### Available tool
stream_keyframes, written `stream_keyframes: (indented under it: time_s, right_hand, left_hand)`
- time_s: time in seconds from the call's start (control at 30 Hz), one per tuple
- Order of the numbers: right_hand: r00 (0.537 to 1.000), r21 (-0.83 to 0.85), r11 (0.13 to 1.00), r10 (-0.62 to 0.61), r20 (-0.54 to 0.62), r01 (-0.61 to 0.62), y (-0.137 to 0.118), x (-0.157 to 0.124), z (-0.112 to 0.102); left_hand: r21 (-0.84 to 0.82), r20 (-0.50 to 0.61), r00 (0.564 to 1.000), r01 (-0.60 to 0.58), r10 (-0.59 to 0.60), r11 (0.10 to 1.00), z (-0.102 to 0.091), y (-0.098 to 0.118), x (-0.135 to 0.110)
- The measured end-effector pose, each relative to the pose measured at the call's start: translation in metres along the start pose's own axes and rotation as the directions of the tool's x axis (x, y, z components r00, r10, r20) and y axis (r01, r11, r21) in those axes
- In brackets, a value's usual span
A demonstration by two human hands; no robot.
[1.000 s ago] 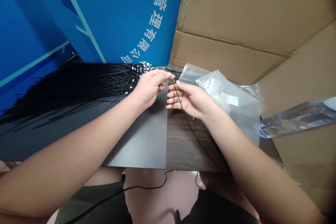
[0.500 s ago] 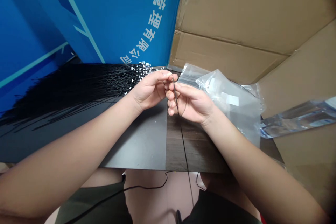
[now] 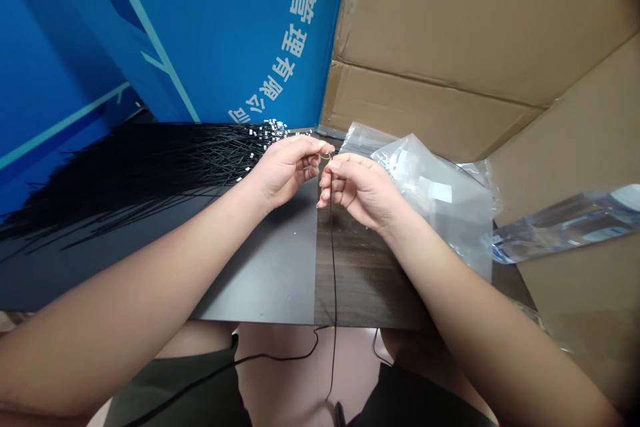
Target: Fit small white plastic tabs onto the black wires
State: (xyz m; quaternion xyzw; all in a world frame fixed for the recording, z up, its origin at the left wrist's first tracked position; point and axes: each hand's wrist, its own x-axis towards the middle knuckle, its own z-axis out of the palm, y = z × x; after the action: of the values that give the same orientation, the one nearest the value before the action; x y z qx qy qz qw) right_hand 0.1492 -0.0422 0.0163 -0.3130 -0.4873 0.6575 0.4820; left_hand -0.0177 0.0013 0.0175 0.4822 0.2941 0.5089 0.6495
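A thin black cable hangs from between the thumb and fingers of my right hand, which is closed in a pinch at its upper end. It drops past the table's front edge toward the floor. My left hand is closed beside it, thumb and forefinger pinching a fine yellowish wire that curves across to the right fingertips. How this wire joins the cable is hidden by the fingers. Behind my left hand lies a large pile of black cables, with small white connectors at their right ends.
Clear plastic bags, one with a white label, lie on the dark table right of my hands. Cardboard and a blue printed panel stand behind. Another plastic package rests at right. A loose black cord runs below the table.
My hands have drawn slightly apart, and the yellowish wire now shows between them. The black cable's lower part has swung left and hangs nearly straight.
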Motion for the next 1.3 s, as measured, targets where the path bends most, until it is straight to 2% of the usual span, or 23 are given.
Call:
stream_keyframes:
  time_s: [0.13, 0.23, 0.43, 0.8, 1.07, 1.3]
  right_hand:
    - [0.995, -0.110, 0.994, -0.035, -0.095, 0.025, -0.001, 0.001, -0.001]
    - [0.991, -0.188, 0.982, -0.046, -0.125, 0.022, -0.001, 0.001, -0.002]
    - [0.983, -0.267, 0.963, -0.034, -0.180, -0.016, 0.000, 0.003, -0.005]
    - [0.986, -0.282, 0.959, -0.056, -0.158, 0.009, 0.003, 0.004, -0.011]
    - [0.983, -0.232, 0.972, -0.028, -0.184, -0.016, -0.002, 0.002, -0.006]
    - [0.980, -0.253, 0.968, -0.045, -0.193, -0.005, -0.002, 0.003, -0.006]
  left_hand:
    - [0.039, -0.011, 1.000, -0.016, 0.016, 0.999, -0.001, -0.004, 0.001]
    - [0.082, 0.015, 1.000, -0.017, 0.015, 0.996, -0.001, -0.006, 0.001]
    - [0.172, -0.010, 1.000, -0.013, 0.015, 0.985, -0.001, -0.005, 0.000]
    - [0.167, 0.018, 1.000, -0.017, 0.014, 0.986, -0.004, -0.005, 0.002]
    - [0.220, 0.038, 0.999, -0.029, 0.021, 0.975, -0.004, -0.001, 0.001]
    - [0.225, 0.019, 1.000, -0.009, 0.005, 0.974, -0.002, 0.000, 0.000]
